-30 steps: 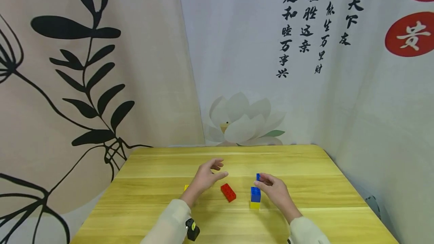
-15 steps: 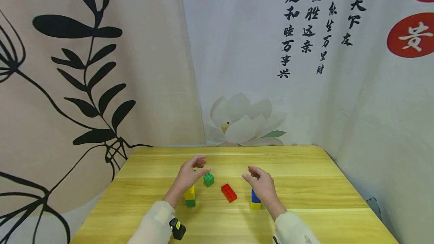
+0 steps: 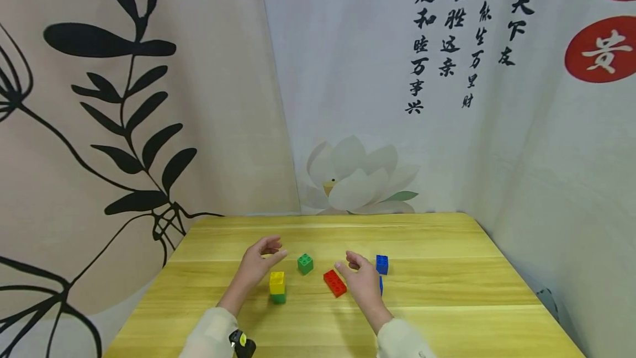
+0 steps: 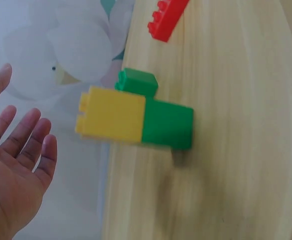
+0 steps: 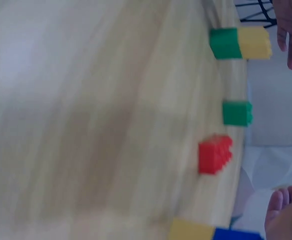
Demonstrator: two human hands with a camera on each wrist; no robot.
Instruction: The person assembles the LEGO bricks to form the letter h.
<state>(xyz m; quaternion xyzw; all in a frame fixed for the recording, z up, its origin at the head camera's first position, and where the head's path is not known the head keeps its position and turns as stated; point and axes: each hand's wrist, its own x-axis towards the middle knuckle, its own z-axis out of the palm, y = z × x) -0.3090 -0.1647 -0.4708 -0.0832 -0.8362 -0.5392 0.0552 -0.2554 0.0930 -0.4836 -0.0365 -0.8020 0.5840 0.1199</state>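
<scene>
My left hand (image 3: 259,258) is raised with loosely extended fingers and nothing in it. Just right of it stands a yellow building block (image 3: 277,282) stacked on a green block (image 3: 279,298); the left wrist view shows the palm (image 4: 13,185) apart from this stack. Fingers relaxed and empty, my right hand (image 3: 361,283) hovers beside a red brick (image 3: 335,283) lying askew. Behind that hand a blue block (image 3: 381,286) is mostly hidden; in the right wrist view it joins a yellow block (image 5: 189,231). Another blue block (image 3: 382,264) stands farther back.
A separate green block (image 3: 305,263) stands between the two hands, toward the back of the wooden table (image 3: 447,269). Printed curtains (image 3: 238,98) hang behind the table's far edge.
My right hand has left the small blue block and moved left toward the red brick. My left hand has shifted left, uncovering the green block and the yellow-green stack.
</scene>
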